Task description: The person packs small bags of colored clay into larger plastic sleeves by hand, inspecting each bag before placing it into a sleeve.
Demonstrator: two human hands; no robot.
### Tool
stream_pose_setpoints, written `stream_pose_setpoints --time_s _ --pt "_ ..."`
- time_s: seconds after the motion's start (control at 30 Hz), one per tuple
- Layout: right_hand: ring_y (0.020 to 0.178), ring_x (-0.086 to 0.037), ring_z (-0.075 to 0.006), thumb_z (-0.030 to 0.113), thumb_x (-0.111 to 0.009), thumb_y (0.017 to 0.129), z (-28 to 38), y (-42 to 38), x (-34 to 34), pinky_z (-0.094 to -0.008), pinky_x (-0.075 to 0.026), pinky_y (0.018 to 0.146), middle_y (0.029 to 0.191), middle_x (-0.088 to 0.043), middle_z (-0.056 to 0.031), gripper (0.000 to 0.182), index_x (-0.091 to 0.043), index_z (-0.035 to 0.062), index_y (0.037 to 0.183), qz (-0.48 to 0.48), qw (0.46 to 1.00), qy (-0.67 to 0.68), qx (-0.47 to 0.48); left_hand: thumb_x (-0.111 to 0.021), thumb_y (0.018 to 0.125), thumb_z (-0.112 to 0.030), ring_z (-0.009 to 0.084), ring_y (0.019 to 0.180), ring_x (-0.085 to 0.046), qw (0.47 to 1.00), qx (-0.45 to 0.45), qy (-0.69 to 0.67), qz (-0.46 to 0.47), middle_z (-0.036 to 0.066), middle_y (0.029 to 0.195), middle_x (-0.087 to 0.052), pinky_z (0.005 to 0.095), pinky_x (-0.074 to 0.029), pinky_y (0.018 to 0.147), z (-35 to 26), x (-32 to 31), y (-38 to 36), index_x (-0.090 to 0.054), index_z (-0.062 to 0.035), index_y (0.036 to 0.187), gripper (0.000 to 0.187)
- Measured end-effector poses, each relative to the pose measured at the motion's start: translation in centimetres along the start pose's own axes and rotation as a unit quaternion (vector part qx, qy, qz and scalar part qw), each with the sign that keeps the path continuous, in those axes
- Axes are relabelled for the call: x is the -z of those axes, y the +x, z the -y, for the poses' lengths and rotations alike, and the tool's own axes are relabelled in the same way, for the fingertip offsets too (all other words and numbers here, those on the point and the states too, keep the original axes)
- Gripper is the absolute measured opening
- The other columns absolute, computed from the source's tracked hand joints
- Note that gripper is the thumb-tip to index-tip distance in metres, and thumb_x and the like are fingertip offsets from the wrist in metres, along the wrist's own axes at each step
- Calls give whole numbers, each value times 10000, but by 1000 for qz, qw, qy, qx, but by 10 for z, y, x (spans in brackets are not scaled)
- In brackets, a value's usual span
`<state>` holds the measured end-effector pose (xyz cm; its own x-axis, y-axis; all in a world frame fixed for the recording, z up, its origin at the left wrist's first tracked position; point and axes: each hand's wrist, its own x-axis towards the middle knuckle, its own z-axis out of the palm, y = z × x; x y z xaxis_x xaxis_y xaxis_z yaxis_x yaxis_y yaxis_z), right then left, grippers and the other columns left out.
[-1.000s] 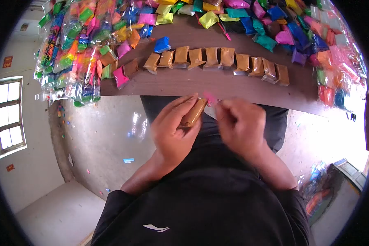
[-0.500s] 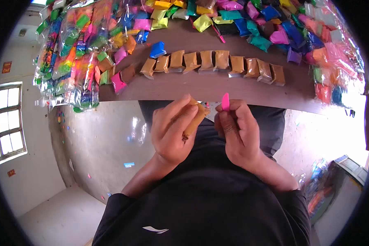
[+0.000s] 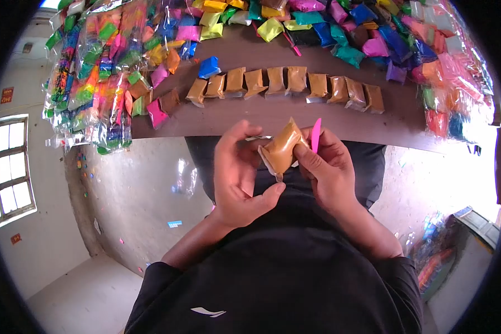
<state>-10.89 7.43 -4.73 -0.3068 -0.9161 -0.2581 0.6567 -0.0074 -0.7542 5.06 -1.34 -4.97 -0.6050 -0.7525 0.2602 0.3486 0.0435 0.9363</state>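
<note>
A tan packet in clear wrap is between my hands, in front of the table's near edge. My right hand pinches the packet's right side with the thumb and also holds a pink plastic tool, its blade pointing up. My left hand is spread around the packet's left side, fingers apart, the thumb tip near its lower corner. On the brown table a curved row of several similar tan packets lies beyond my hands.
A blue packet lies behind the row's left end. Many coloured packets line the back. Piles of clear bags with coloured packets stand at the left and right. A pink stick lies at the back.
The tan packet has moved from my left hand's grip to my right hand's fingers and turned more into view. My left hand has opened. The pink tool has shifted slightly right.
</note>
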Motion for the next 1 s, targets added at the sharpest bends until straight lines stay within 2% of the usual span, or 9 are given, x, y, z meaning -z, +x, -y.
stream_pose_setpoints --time_s 0.17,0.33,0.43,0.67,0.73,0.8,0.87,0.93,1.0 --pt "930 -595 -55 60 -668 1003 -3 -2 -6 -217 -479 837 1051 -650 -1 178 -618 -1 1162 -31 996 -34 75 -775 864 -8 216 1278 -529 992 94 -82 13 155 1444 -454 385 -444 1090 -8 -4 -1 -326 -9 1517 792" --pt "906 -568 -49 58 -674 1000 -2 -5 -5 -212 -461 822 1020 -629 7 174 -608 3 1151 -24 995 -55 83 -668 995 -45 152 1037 -645 975 185 -94 -73 82 1135 -669 317 -501 991 -8 5 -5 -588 60 1206 249" --pt "893 -562 -52 70 -691 989 -6 -5 -2 -214 -461 807 1022 -623 3 194 -600 3 1147 -22 996 -50 73 -651 1002 -33 127 993 -652 975 183 -81 -97 73 1060 -685 285 -517 927 -7 8 -6 -629 65 1075 125" --pt "849 -532 -45 124 -795 896 13 4 6 -215 -450 735 1006 -622 -12 314 -621 -12 1120 -2 929 -318 189 -627 1012 -47 77 915 -614 980 136 142 -23 73 1026 -687 231 -483 831 -16 5 9 -630 41 1063 101" --pt "806 -516 -32 115 -807 894 16 2 6 -206 -422 696 955 -619 14 279 -634 2 1080 24 920 -353 166 -617 1011 -14 84 897 -632 967 38 246 47 64 1001 -690 231 -497 796 -16 8 14 -637 37 1056 71" --pt "762 -500 -19 107 -819 892 12 1 0 -197 -395 657 903 -615 40 245 -647 15 1041 50 910 -386 144 -626 1017 -42 74 892 -623 980 89 178 1 54 999 -688 229 -495 790 -22 -1 14 -639 29 1056 82" --pt "734 -497 -20 47 -768 927 -4 -3 -6 -199 -398 633 866 -618 45 110 -667 17 962 21 984 -163 71 -635 1023 -70 64 887 -614 983 142 110 -46 44 997 -686 228 -493 783 -20 -11 9 -641 21 1055 98" --pt "742 -524 -20 -1 -727 947 -10 -3 -3 -186 -407 637 878 -632 38 71 -664 13 977 25 983 -166 70 -635 1044 -158 51 905 -595 961 214 -87 -152 26 1003 -678 230 -497 790 -9 -20 2 -648 13 1043 171" --pt "777 -565 -29 -4 -703 961 -13 -1 -3 -185 -446 683 880 -640 23 68 -658 7 1011 12 986 -127 106 -619 1058 -217 47 916 -596 956 235 -73 -157 22 1003 -670 226 -499 789 -2 -31 -4 -624 6 1095 226"
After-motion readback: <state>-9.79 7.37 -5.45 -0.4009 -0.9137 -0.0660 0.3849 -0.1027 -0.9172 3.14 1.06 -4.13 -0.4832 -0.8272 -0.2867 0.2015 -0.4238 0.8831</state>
